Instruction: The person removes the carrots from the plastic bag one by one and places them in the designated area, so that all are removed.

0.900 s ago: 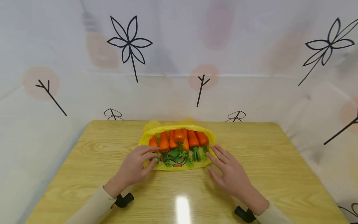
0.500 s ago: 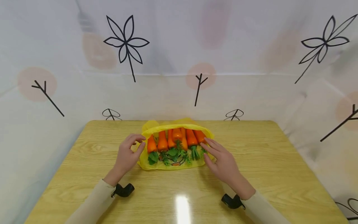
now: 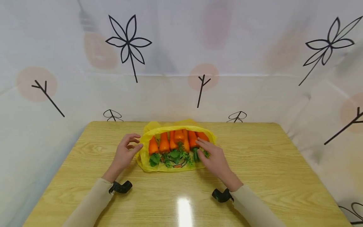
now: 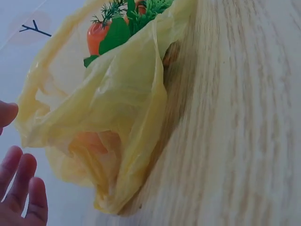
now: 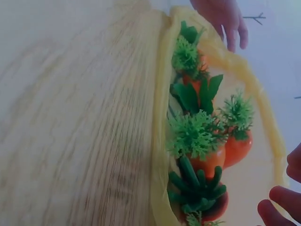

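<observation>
A yellow plastic bag [image 3: 170, 129] lies on its side with its mouth facing me. Inside are several orange toy carrots [image 3: 164, 144] with green leafy tops [image 5: 195, 134] pointing outward. By the bag's left edge is my left hand [image 3: 122, 155], fingers loosely bent and thumb apart from them. In the left wrist view its fingers [image 4: 23, 181] hold nothing; whether the thumb touches the rim I cannot tell. My right hand [image 3: 216, 160] reaches over the right side of the mouth, fingers fairly straight, in front of the rightmost carrots. Contact there is unclear.
The bag stands near the far edge of a light wooden table [image 3: 158, 195]. Behind it hangs a pale cloth [image 3: 170, 94] with drawn flowers and twigs. A black wrist device [image 3: 121, 187] sits at my left cuff, another [image 3: 222, 195] at my right.
My left hand has moved off the left carrot tops and outward to the bag's left edge. The right hand has shifted left, from beside the bag to over its mouth.
</observation>
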Demonstrator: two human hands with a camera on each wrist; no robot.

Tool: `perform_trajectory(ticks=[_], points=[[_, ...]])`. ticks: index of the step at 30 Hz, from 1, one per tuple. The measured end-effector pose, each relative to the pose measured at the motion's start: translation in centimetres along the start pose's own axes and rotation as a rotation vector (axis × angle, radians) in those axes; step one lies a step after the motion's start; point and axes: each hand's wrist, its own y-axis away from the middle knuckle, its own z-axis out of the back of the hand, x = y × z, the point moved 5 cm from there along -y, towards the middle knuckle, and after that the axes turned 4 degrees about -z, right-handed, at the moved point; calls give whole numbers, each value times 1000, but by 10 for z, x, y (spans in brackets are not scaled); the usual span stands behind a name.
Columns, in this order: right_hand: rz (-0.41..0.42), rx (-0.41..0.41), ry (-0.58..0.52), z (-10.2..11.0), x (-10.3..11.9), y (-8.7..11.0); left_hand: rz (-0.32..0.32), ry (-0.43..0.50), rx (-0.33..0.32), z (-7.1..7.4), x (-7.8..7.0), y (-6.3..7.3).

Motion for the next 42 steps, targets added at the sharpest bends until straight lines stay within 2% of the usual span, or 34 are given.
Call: perform_trajectory(ticks=[6,11,15,17,23,30,36,42], points=[[-49,18,-30,-12,-6,-10,68,122,56,-4,9,4],[-107,46,-66,-21,-11,-19,120,110,104,-9,15,7],[-129,58,-87,-25,-10,-26,136,68,146,-12,17,7],[-146,71,-89,-28,-10,-29,143,78,170,-13,18,7],[-177,100,-104,-35,-6,-39,153,202,227,-16,24,9],[-230,133,-136,-46,-1,-48,240,360,231,-14,32,14],[-260,177,-117,-56,2,-54,277,396,227,-13,35,12],[-289,201,-94,-62,2,-55,285,431,221,-15,39,7]])
